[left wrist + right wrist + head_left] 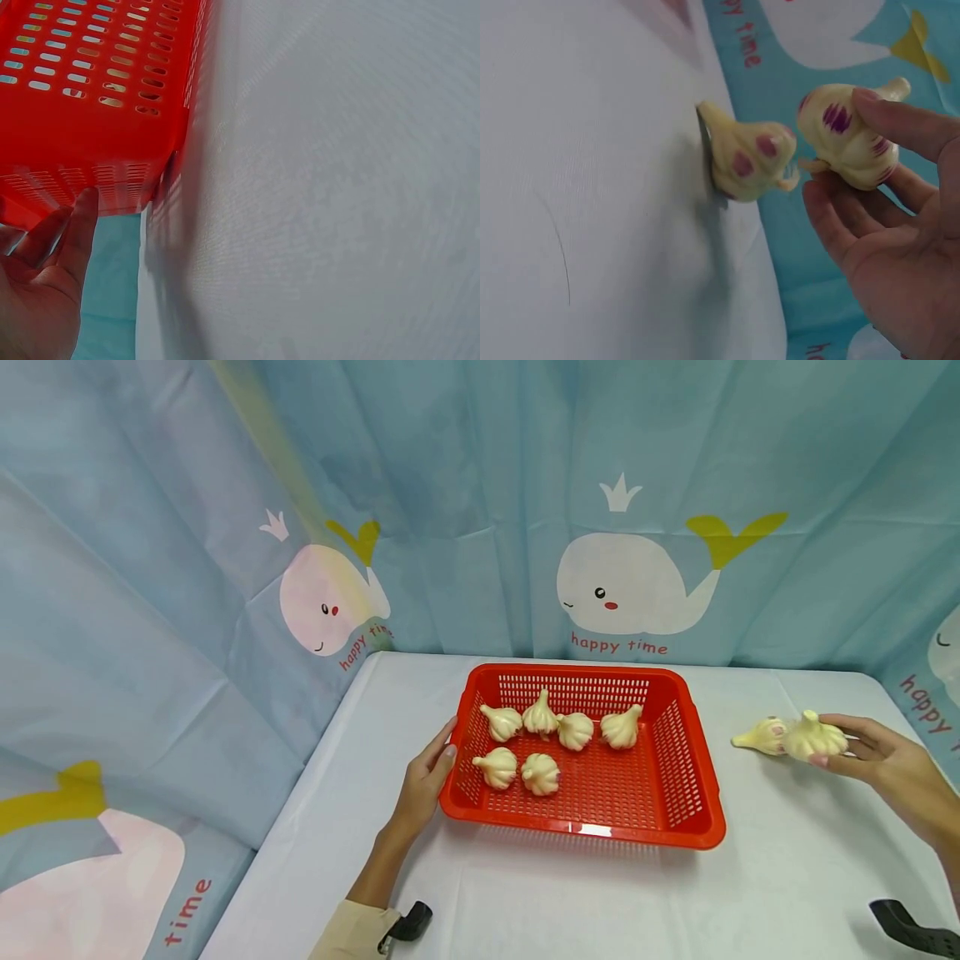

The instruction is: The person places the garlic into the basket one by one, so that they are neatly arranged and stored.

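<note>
My right hand [873,753] pinches a pale garlic bulb [813,739] between thumb and fingers, above the table's right side. Purple streaks mark this bulb [847,135] in the right wrist view. Just left of it, a second garlic bulb [763,737] lies on the white cloth. A red plastic basket [573,835] with slotted walls stands mid-table, holding several garlic bulbs [540,774], mostly in its left and back parts. At the basket's left end, my left hand [422,789] rests its extended fingers against the outer side. The left wrist view shows fingertips touching the slotted wall [112,184].
A white cloth [555,902] covers the table. Blue curtains [465,593] with whale prints rise along its back and sides. Black wrist straps show near both forearms.
</note>
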{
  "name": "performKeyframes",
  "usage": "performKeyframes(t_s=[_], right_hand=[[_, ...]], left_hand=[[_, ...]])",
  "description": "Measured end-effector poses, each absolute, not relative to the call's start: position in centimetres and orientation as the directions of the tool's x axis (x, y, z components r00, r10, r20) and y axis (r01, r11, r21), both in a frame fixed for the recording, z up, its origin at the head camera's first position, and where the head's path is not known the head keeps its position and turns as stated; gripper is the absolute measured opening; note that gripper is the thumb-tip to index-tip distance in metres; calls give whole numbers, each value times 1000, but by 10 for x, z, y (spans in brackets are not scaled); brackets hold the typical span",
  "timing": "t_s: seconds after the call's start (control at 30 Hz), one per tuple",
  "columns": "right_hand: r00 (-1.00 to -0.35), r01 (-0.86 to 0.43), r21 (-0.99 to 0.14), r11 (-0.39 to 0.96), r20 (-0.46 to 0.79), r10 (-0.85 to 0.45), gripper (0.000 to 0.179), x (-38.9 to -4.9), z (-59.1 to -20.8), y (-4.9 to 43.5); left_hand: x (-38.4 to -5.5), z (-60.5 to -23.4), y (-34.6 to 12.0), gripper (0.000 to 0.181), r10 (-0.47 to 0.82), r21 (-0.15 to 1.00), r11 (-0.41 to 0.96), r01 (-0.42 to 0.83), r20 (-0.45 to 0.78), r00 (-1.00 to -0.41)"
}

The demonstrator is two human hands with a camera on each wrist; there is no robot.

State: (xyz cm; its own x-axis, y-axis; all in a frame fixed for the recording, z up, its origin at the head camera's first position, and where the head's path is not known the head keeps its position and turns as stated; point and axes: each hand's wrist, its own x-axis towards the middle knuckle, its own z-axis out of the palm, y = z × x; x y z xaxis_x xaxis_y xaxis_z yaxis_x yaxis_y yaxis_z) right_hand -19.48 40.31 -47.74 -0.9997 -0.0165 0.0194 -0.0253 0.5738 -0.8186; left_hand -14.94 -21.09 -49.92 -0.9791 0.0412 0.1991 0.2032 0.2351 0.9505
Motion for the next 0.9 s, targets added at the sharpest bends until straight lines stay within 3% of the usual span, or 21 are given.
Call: performKeyframes(t_s=[0.23,0.63,0.9], right_hand=[[-999,-29,-813,581,17,-27,66,-197,-470,388],[-996,-79,-835,545,44,-77,60,-203,-452,361],[-987,-151,-877,456,111,-113,54,-205,-443,346]], left_hand=[[-149,-497,-210,52,36,952,239,191,188,-981],[-149,-498,-210,51,34,953,237,187,184,-982],[-149,-499,-211,50,23,953,240,186,186,-982]])
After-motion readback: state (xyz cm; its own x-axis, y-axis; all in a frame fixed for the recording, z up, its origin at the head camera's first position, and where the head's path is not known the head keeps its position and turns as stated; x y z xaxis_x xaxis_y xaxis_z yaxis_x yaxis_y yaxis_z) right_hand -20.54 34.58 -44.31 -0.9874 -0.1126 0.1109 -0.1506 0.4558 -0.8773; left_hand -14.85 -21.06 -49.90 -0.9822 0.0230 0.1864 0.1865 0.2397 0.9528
